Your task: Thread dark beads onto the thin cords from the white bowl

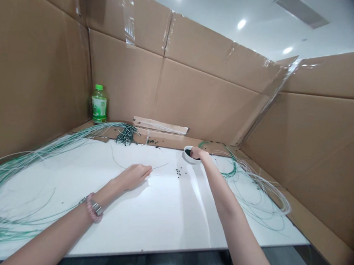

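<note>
My left hand (136, 175) is closed in a pinch on a thin wire (161, 165), whose free end points right above the white table (146, 219). My right hand (197, 152) reaches into a small white bowl (190, 159) holding tiny dark beads (188, 152); its fingertips are hidden inside, so their grip does not show. Between the two hands, several loose dark beads (178, 172) lie scattered on the table. A bracelet and a metal band sit on my left wrist.
Long green and white wires (17, 165) spread along the left side, ending in a dark bundle (126, 134). More coiled wires (261, 183) lie at the right. A green-capped bottle (99, 106) stands in the back left corner. Cardboard walls (198, 93) enclose the table.
</note>
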The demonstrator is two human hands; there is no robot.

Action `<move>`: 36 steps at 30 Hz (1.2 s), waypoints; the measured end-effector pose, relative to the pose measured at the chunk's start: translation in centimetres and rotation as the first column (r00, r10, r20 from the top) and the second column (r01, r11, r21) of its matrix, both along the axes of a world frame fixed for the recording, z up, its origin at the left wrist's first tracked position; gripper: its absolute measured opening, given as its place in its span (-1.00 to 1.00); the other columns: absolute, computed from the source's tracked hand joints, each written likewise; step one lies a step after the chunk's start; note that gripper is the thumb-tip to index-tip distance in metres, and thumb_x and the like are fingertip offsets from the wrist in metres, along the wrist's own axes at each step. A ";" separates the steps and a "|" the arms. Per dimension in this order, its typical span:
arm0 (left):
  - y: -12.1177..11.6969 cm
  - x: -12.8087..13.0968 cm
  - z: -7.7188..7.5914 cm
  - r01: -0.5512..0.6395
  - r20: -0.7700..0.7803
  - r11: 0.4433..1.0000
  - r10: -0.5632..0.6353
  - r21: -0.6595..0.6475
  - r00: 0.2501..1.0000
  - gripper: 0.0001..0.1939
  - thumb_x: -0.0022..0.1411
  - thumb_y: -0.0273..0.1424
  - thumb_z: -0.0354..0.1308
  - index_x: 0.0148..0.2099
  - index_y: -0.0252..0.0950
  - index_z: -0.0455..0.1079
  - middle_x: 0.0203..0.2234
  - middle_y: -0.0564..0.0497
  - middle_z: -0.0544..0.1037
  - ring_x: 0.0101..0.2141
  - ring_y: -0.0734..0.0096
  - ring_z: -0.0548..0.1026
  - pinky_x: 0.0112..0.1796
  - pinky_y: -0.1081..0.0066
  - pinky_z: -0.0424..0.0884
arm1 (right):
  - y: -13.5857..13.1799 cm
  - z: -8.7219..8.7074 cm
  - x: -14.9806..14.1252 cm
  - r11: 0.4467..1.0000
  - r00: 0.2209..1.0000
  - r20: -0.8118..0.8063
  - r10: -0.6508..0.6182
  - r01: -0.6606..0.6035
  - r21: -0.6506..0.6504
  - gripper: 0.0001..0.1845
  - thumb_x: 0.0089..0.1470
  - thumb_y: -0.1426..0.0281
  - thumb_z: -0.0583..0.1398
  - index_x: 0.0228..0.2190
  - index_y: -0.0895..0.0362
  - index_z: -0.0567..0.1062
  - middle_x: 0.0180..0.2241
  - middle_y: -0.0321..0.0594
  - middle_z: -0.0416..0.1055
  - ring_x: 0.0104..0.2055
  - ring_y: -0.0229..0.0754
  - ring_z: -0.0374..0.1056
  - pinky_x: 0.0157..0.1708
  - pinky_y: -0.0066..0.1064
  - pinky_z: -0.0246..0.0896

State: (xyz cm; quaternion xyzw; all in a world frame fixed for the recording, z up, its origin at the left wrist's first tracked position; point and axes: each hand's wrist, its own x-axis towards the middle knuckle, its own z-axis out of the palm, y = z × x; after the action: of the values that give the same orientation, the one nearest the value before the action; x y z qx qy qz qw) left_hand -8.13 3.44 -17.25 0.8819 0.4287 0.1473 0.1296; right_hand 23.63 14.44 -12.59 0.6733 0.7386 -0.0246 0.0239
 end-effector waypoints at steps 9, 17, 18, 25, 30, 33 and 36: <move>0.3 -0.2 -0.3 0.008 0.002 1.000 -0.008 0.022 1.000 -0.65 0.36 -0.36 -0.27 -0.37 -0.27 0.28 -0.51 -0.05 0.47 -0.49 0.35 0.41 -0.42 0.41 0.17 | 0.0 -0.3 0.3 0.990 0.999 0.002 -0.047 0.047 -0.136 -0.69 0.20 0.28 0.17 -0.05 0.14 0.41 -0.04 -0.13 0.38 -0.08 -0.14 0.39 -0.13 -0.23 0.38; 0.3 -0.2 -0.2 0.013 -0.004 1.000 -0.013 0.019 1.000 -0.65 0.35 -0.38 -0.26 -0.37 -0.28 0.29 -0.52 -0.05 0.47 -0.50 0.36 0.41 -0.42 0.41 0.17 | -0.7 -0.8 1.7 1.000 0.991 -0.133 -0.015 0.014 -0.009 -0.66 0.19 0.27 0.18 -0.06 0.19 0.42 -0.05 -0.14 0.39 -0.10 -0.11 0.39 -0.15 -0.21 0.39; 0.3 -0.2 -0.2 0.012 -0.005 1.000 -0.012 0.020 1.000 -0.65 0.35 -0.37 -0.26 -0.37 -0.28 0.29 -0.51 -0.05 0.47 -0.49 0.35 0.41 -0.42 0.41 0.18 | -0.9 -0.7 1.8 1.000 0.989 -0.148 -0.006 0.009 0.019 -0.66 0.19 0.27 0.18 -0.06 0.19 0.42 -0.05 -0.14 0.39 -0.10 -0.11 0.39 -0.15 -0.21 0.39; 0.4 -0.2 -0.3 0.004 -0.015 1.000 -0.003 0.019 1.000 -0.64 0.36 -0.34 -0.27 -0.37 -0.26 0.29 -0.50 -0.06 0.48 -0.46 0.31 0.44 -0.41 0.40 0.18 | -3.9 -1.5 1.1 0.973 0.963 -0.221 0.156 -0.112 0.201 -0.69 0.21 0.27 0.16 -0.07 0.18 0.42 -0.06 -0.13 0.40 -0.10 -0.14 0.39 -0.13 -0.20 0.38; 0.6 -0.3 -0.6 0.001 -0.022 1.000 -0.001 0.012 1.000 -0.64 0.36 -0.34 -0.27 -0.37 -0.27 0.29 -0.50 -0.06 0.48 -0.46 0.31 0.44 -0.40 0.39 0.18 | -6.0 -4.0 0.3 0.947 0.912 -0.261 0.316 -0.287 0.144 -0.72 0.21 0.28 0.16 -0.11 0.18 0.43 -0.11 -0.15 0.42 -0.15 -0.19 0.40 -0.15 -0.23 0.39; 0.6 -0.3 -0.6 0.002 -0.028 1.000 -0.002 0.009 1.000 -0.63 0.36 -0.33 -0.27 -0.36 -0.27 0.29 -0.50 -0.06 0.47 -0.46 0.31 0.43 -0.40 0.40 0.18 | -6.1 -4.9 0.3 0.935 0.890 -0.287 0.355 -0.340 0.102 -0.71 0.21 0.28 0.17 -0.11 0.19 0.43 -0.13 -0.15 0.43 -0.17 -0.19 0.41 -0.17 -0.24 0.39; 0.6 -0.3 -0.6 -0.002 -0.031 1.000 0.002 0.003 1.000 -0.63 0.36 -0.32 -0.28 -0.38 -0.26 0.28 -0.52 -0.05 0.46 -0.47 0.32 0.41 -0.41 0.40 0.17 | -5.9 -5.2 0.4 0.929 0.879 -0.303 0.368 -0.361 0.082 -0.72 0.21 0.28 0.16 -0.11 0.19 0.44 -0.13 -0.15 0.43 -0.17 -0.20 0.41 -0.17 -0.24 0.39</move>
State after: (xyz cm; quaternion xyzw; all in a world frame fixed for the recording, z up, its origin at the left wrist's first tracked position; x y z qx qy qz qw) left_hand -8.43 4.01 -17.83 0.8837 0.4315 0.1343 0.1216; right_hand 24.01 8.52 -17.80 0.5101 0.8465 -0.1175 -0.0969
